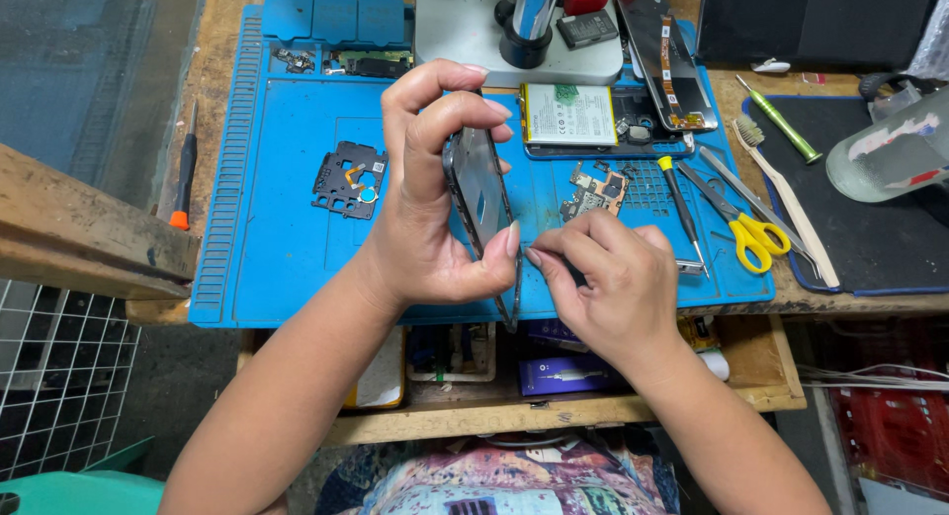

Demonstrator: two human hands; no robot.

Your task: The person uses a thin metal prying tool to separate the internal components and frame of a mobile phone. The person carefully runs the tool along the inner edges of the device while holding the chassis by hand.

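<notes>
Blue mat [277,248] lay under both hands: the left hand [430,218] gripped an upright phone frame [484,194], the right hand [608,283] pinched its lower edge; the open drawer [761,362] below held small boxes [559,372].

A dark, thin phone frame [486,214] stands on edge, tilted, above the blue mat's near edge.

My left hand [430,194] is raised, wrist bent, fingers curled over the top and thumb pressed below in a clamp. My right hand [608,283] sits lower, fingertips pinched together beside the left thumb.
</notes>
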